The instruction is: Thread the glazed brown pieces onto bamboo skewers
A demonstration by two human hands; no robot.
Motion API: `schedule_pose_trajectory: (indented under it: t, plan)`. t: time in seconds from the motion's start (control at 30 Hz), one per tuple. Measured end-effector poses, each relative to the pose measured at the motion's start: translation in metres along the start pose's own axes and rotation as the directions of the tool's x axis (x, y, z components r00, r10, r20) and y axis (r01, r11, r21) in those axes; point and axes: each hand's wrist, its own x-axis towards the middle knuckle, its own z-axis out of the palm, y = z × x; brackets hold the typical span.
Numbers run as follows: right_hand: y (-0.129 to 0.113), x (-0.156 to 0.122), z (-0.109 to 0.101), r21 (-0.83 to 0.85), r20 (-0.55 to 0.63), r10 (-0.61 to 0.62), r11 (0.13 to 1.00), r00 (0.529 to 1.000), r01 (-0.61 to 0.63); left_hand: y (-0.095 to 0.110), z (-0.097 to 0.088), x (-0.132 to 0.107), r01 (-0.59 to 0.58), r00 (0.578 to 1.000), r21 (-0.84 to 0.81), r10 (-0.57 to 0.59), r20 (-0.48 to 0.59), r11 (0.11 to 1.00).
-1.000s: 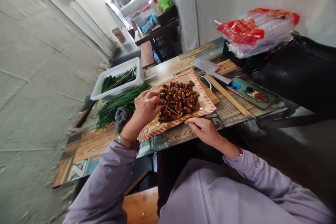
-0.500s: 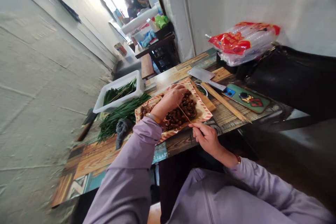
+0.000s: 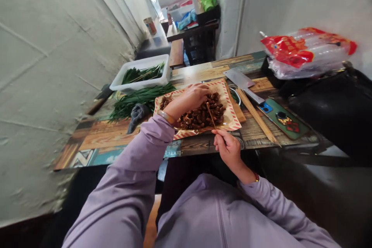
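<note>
My right hand [image 3: 228, 146] is closed round the lower end of a thin wooden skewer [image 3: 211, 115], which slants up and away over a heap of glossy dark brown food pieces [image 3: 194, 118]. Over the far side of that heap is my left hand [image 3: 195, 97], back upward and fingers bent down together. Its fingertips are hidden, so what they hold does not show. The heap lies on paper with a red-striped border [image 3: 231, 121], on top of a wooden board [image 3: 240, 115]. Next to the paper, a bundle of skewers [image 3: 257, 116] rests on the table.
Left of the paper are long green stalks [image 3: 136, 100], a grey cloth [image 3: 137, 115] and a white tub [image 3: 116, 83] of greens. To the right lie a cleaver [image 3: 242, 83], a phone [image 3: 286, 118], a red-printed plastic package [image 3: 305, 52] and a black bag [image 3: 328, 104].
The camera view has tilted and turned, so the table appears shifted. My left hand stays over the food; the skewer in my right hand now points more steeply away from me.
</note>
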Motion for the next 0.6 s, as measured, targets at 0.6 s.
schedule_pose_trajectory:
  t: [0.6]
  plan:
    - [0.001,0.002,0.001,0.021,0.207,-0.002,1.0,0.978,-0.003,0.034,0.06,-0.16,0.62,0.617,-0.256,-0.663,-0.424,0.742]
